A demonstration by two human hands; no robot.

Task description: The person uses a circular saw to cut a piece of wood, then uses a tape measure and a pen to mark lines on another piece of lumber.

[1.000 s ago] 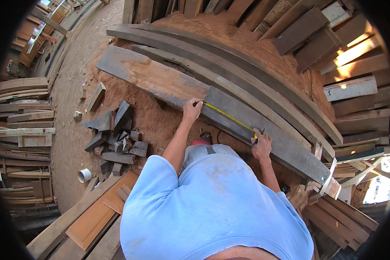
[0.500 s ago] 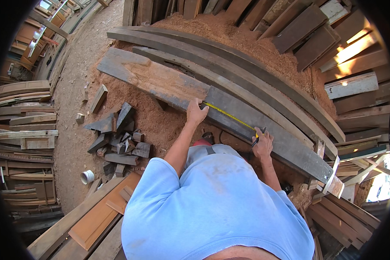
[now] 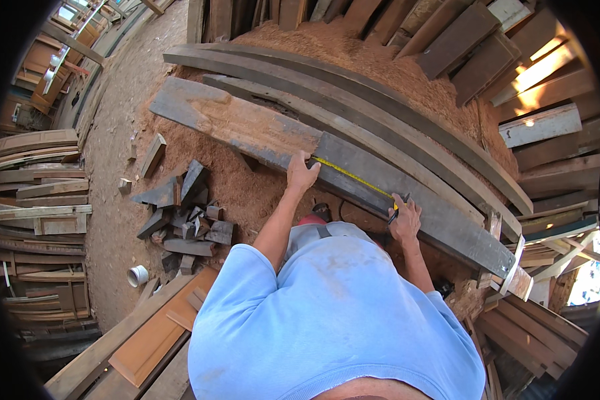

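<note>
A yellow tape measure blade lies stretched along a thick grey plank. My left hand is closed on one end of the tape, at the plank's near edge where its sawdust-covered part begins. Farther right, my right hand grips the yellow-and-black case of the tape measure against the same edge. A slim dark stick-like piece pokes out by the right fingers; its kind is unclear. The fingers partly hide both tape ends. Reddish sawdust coats the plank's left half.
Long curved beams lie just beyond the plank. Wood offcuts are heaped on the ground to the left, near a white bucket. Boards lean at the far right. Stacked timber lines the left side, and planks lie behind me.
</note>
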